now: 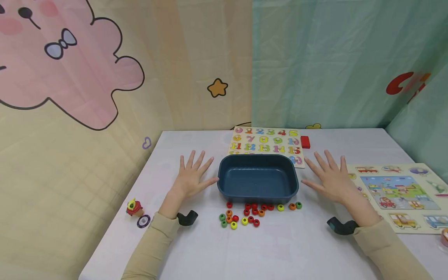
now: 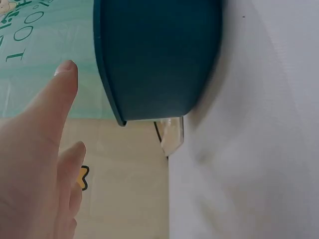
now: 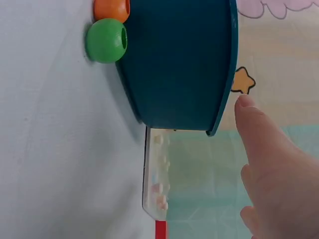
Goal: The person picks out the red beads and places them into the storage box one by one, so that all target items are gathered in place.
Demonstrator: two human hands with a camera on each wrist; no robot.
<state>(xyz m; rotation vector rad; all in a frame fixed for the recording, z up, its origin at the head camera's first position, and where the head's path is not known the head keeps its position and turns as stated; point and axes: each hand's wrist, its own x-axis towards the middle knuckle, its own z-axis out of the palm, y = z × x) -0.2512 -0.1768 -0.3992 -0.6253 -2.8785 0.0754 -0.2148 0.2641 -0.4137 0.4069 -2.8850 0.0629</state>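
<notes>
A: In the head view, where is the dark-blue rectangular plastic bin (image 1: 258, 195)?

B: It stands upright on the white surface (image 1: 280, 249), between the left hand (image 1: 190, 181) and the right hand (image 1: 330, 181). Small round red, orange, yellow and green beads (image 1: 236, 218) lie loose along its near side.

A: Do the fingers grasp something?

B: No, on both hands they are spread wide and hold nothing. The bin is probably in the middle so that each hand reaches it equally; the beads are perhaps kept near the person for the same convenience.

A: Can some writing be read?

B: The flat pale number board (image 1: 264, 140) behind the bin carries coloured numerals, 1 to 15 quite clearly. The bin hides part of the lowest row. No brand is readable.

A: And the left wrist view?

B: The thumb is extended, apart from the bin. On the green wall cloth (image 2: 50, 89) stands "100%", turned sideways.

A: The right wrist view?

B: This thumb is also straight, just beside the rim, with a gap. A glossy green bead (image 3: 102, 42) sits beside the bin. No lettering appears there.
</notes>
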